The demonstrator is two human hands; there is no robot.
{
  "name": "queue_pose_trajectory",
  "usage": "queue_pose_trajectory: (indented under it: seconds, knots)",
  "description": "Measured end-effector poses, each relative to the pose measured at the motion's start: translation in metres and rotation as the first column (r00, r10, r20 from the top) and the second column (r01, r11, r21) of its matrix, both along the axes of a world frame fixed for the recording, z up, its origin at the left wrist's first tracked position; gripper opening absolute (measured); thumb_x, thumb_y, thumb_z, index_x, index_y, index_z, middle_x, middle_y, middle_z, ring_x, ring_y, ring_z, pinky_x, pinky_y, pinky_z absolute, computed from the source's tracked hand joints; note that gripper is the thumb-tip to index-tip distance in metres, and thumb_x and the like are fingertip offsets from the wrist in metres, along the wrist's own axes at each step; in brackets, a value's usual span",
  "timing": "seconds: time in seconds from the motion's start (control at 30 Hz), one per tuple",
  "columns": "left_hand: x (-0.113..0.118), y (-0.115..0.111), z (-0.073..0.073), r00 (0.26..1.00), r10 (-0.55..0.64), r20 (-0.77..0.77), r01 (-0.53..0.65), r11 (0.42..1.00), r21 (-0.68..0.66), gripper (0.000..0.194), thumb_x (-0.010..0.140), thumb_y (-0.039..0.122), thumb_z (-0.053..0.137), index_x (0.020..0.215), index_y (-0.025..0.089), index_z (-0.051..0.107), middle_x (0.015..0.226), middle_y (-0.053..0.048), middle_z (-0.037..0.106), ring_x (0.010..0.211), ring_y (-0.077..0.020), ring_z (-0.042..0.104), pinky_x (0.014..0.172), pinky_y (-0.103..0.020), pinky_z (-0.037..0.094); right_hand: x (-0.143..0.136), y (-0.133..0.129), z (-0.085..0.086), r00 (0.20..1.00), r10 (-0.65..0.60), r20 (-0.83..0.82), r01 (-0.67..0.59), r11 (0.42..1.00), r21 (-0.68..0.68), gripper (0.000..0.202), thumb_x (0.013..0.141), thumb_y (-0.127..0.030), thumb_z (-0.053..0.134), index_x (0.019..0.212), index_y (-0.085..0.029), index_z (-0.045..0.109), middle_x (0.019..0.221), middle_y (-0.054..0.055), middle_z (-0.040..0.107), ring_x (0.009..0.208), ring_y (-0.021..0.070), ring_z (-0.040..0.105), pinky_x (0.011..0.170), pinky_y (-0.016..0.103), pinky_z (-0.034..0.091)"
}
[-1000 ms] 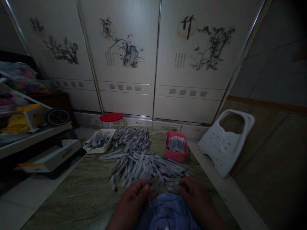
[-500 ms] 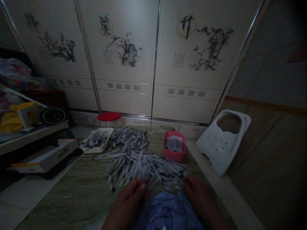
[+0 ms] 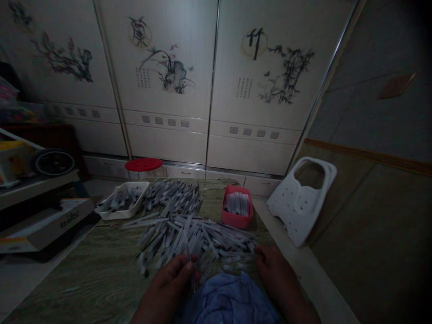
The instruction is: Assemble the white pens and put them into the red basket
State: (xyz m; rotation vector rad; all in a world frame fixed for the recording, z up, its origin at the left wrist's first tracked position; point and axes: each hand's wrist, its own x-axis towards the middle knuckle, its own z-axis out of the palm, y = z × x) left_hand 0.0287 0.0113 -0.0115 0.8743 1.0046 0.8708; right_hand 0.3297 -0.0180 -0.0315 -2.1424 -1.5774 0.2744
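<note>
My left hand (image 3: 168, 280) pinches a slim, clear pen (image 3: 187, 243) between thumb and fingers, tilted up in front of the pile. Spread over the table in front of me are many loose pens (image 3: 175, 229) with clear barrels and dark ends. My right hand (image 3: 277, 272) is curled closed at the pile's right edge; what its fingertips hold, if anything, is too dark to make out. Small clear pieces like pen caps (image 3: 232, 260) lie just left of it. Between my hands bunches a blue cloth (image 3: 227, 299).
A red tub (image 3: 238, 219) with upright pens stands at the table's (image 3: 84, 279) back right. At the back left sits a white tray (image 3: 137, 208) of pens and parts. Beyond are a red stool (image 3: 144, 164), a white folded plastic piece (image 3: 300, 202) and an open box (image 3: 50, 225).
The view has swung slightly right, so the table and its things sit further left in the picture. My left hand still pinches the pen, and my right hand stays by the pile's right edge.
</note>
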Motion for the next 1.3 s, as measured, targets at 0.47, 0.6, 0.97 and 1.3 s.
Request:
queue_pose_trajectory:
  seconds: [0.47, 0.6, 0.97, 1.3]
  knots:
    - [-0.004, 0.002, -0.007, 0.999, 0.046, 0.028, -0.045, 0.998, -0.035, 0.051, 0.079, 0.054, 0.079, 0.113, 0.017, 0.07, 0.084, -0.005, 0.073, 0.076, -0.0189, 0.069, 0.07, -0.028, 0.053, -0.042, 0.004, 0.005, 0.987, 0.138, -0.085, -0.137, 0.99, 0.026, 0.016, 0.09, -0.022, 0.052, 0.088, -0.025, 0.068, 0.094, 0.003, 0.071, 0.092, 0.02, 0.067, 0.079, 0.028, 0.045]
    - [-0.006, 0.003, -0.009, 0.999, 0.041, 0.022, -0.04, 0.999, -0.024, 0.053, 0.077, 0.056, 0.08, 0.111, 0.017, 0.071, 0.084, -0.006, 0.074, 0.078, -0.0199, 0.069, 0.072, -0.029, 0.054, -0.037, 0.004, 0.009, 0.995, 0.07, -0.075, -0.065, 0.996, 0.064, 0.026, 0.094, -0.022, 0.044, 0.101, -0.024, 0.069, 0.104, 0.007, 0.071, 0.096, 0.0216, 0.067, 0.082, 0.03, 0.046]
    - [-0.005, 0.004, -0.019, 0.994, 0.091, 0.058, -0.089, 0.995, -0.037, 0.052, 0.072, 0.054, 0.085, 0.107, 0.018, 0.073, 0.085, -0.005, 0.073, 0.078, -0.0182, 0.069, 0.071, -0.027, 0.054, -0.042, 0.009, 0.008, 0.996, 0.085, 0.0, -0.085, 0.995, 0.046, 0.034, 0.096, -0.021, 0.045, 0.117, -0.023, 0.072, 0.112, 0.01, 0.068, 0.101, 0.0233, 0.067, 0.087, 0.032, 0.046]
    - [-0.012, 0.003, -0.008, 1.0, 0.017, 0.027, -0.016, 1.0, -0.02, 0.045, 0.08, 0.052, 0.08, 0.109, 0.018, 0.073, 0.085, -0.004, 0.073, 0.078, -0.0165, 0.068, 0.073, -0.026, 0.053, -0.048, 0.008, 0.012, 0.993, 0.114, 0.011, -0.114, 0.993, 0.019, 0.029, 0.091, -0.015, 0.047, 0.105, -0.024, 0.071, 0.102, 0.006, 0.069, 0.095, 0.0211, 0.066, 0.083, 0.029, 0.044]
